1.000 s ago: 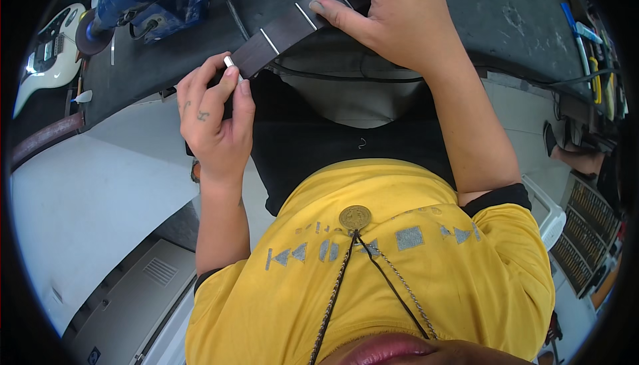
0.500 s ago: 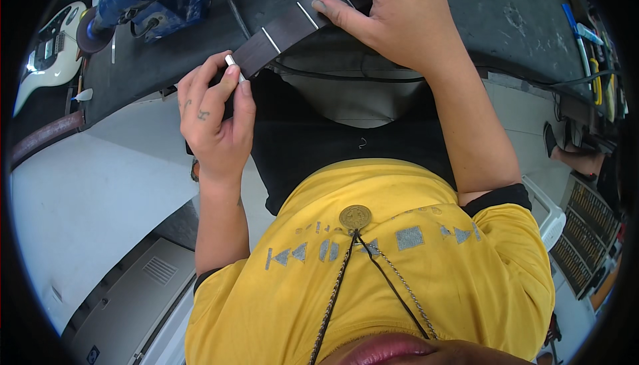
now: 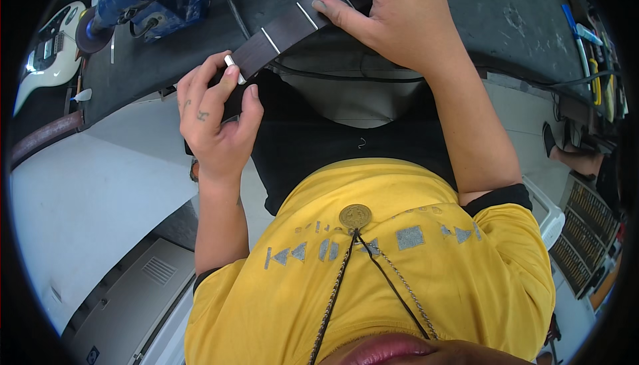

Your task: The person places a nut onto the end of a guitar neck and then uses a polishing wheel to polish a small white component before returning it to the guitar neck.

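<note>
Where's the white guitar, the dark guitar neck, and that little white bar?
White guitar (image 3: 64,64): head view, on its body.
Dark guitar neck (image 3: 288,29): head view, on its flat face.
Little white bar (image 3: 229,60): head view, on its upper end.

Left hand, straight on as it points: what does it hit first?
The left hand touches the small white bar at the end of the dark wooden fretboard, so that comes first; the fretboard likely follows, though depth is unclear.

Guitar neck (image 3: 289,28): matt wood, shiny metal frets (image 3: 271,41); at its end, smooth white strip (image 3: 230,60); beyond it, scuffed matt worktop (image 3: 482,18).
</note>
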A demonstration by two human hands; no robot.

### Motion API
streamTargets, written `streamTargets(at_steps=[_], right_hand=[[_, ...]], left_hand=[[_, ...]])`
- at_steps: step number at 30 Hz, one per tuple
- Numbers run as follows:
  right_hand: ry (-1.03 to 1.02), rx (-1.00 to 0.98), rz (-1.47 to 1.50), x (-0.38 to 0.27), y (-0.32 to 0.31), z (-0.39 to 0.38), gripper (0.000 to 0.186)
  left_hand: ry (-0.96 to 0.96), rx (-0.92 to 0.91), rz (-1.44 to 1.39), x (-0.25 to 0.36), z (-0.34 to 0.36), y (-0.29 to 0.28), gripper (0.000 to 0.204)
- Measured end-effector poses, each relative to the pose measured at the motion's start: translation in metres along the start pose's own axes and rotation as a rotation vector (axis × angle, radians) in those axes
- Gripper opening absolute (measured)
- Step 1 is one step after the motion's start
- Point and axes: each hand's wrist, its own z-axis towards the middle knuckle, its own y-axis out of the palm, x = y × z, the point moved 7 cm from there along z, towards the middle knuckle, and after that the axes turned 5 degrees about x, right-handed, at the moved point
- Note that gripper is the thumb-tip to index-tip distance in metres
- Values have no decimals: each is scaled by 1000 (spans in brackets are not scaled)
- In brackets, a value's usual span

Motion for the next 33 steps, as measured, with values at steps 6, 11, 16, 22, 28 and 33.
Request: streamTargets(at_steps=[6,11,16,22,28,33], right_hand=[[-20,11,-5,1,2,-1,25],[-23,15,-12,1,2,-2,25],[-30,27,-18,2,2,-2,26],[2,5,9,1,1,0,25],[-14,20,-18,1,1,-1,25],[-10,16,-7,1,2,-1,25]], left_hand=[[5,22,22,-1,-2,2,27],[0,35,30,-2,-2,2,26],[-7,28,25,0,1,1,24],[0,36,32,-1,0,0,24],[28,58,-9,-2,1,1,33],[24,63,4,-3,-1,2,32]])
